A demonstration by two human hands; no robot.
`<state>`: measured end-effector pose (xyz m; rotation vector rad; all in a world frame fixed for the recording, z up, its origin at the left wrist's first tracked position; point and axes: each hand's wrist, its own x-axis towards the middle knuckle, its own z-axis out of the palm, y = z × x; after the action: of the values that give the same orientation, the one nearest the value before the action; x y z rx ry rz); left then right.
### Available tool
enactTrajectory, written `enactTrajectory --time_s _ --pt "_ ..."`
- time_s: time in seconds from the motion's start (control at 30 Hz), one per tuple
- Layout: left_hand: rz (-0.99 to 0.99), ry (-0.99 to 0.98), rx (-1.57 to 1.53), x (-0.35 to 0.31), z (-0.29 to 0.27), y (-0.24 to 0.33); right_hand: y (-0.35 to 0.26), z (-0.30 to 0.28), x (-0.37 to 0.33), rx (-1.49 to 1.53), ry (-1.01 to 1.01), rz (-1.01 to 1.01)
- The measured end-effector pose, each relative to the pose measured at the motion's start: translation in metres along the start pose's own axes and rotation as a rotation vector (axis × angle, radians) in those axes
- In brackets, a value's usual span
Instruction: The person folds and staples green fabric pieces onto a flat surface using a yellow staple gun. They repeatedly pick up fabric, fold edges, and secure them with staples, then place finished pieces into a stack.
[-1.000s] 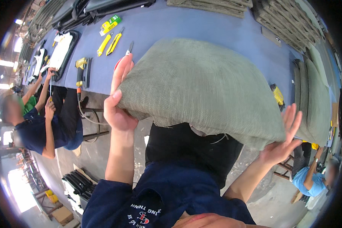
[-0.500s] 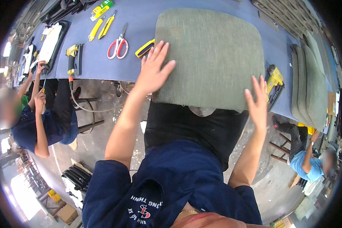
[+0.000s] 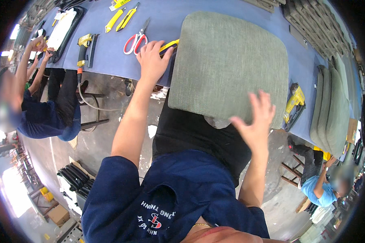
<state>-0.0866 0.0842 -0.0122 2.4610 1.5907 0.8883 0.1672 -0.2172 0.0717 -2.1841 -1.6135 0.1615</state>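
Observation:
A grey-green fabric-covered seat pad (image 3: pixel 231 60) lies in front of me, its near edge jutting past the table edge over my lap. My left hand (image 3: pixel 153 62) is off the pad's left side, fingers bent and thumb apart. It is right beside a yellow-and-dark hand tool (image 3: pixel 171 45), partly hidden by the hand and the pad; whether they touch is unclear. Red-handled scissors (image 3: pixel 137 40) lie just left of those fingers. Over the pad's near right part, my right hand (image 3: pixel 256 119) is spread, slightly blurred, with nothing in it.
A yellow staple gun (image 3: pixel 295 103) lies right of the pad; another with a hose (image 3: pixel 84 50) lies left. Two yellow cutters (image 3: pixel 119 20) lie farther back. Padded panels (image 3: pixel 326 105) are stacked at the right. Co-workers (image 3: pixel 48 109) sit left and right (image 3: pixel 318 186).
My left hand has left the pad's edge and moved left to the yellow tool. My right hand has shifted from the right edge inward over the pad. The pad is turned slightly.

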Motion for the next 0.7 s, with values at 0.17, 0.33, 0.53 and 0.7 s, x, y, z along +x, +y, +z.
enactTrajectory --time_s 0.17,0.33,0.53,0.7 --pt "0.241 -0.104 0.035 0.021 -0.001 -0.015 -0.027 0.020 0.018 -0.153 0.010 -0.304" --pt "0.162 -0.006 0.079 0.016 -0.029 -0.033 -0.037 0.008 0.049 -0.125 0.233 -0.362" --pt "-0.040 -0.013 0.128 -0.016 -0.069 -0.057 -0.045 0.022 0.051 -0.110 0.094 -0.265" --pt "0.009 0.070 0.105 -0.020 -0.056 -0.047 -0.047 0.049 0.039 -0.208 -0.050 -0.195"
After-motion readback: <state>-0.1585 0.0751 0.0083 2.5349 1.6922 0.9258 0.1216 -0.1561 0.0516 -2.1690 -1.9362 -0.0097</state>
